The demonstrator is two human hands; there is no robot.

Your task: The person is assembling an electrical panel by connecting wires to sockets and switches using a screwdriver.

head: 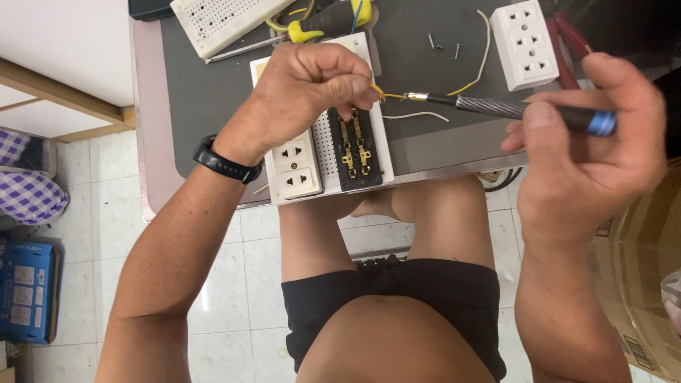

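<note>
My left hand (308, 89) pinches a thin yellow wire (389, 94) above an opened white socket plate (319, 152) with a black inner block and brass contacts (355, 149). My right hand (592, 149) holds a dark pen-shaped tool with a blue band (511, 108), probably a soldering iron. Its metal tip (415, 96) touches the yellow wire's end beside my left fingers. A loose white wire (418, 114) lies just below the tip on the grey table top (213, 92).
A white triple socket block (523, 42) sits at the back right, a white perforated board (220, 20) at the back left, a yellow-handled screwdriver (323, 23) and small screws (434, 42) between them. A cardboard box (642, 276) stands to my right, a blue box (27, 291) on the tiled floor.
</note>
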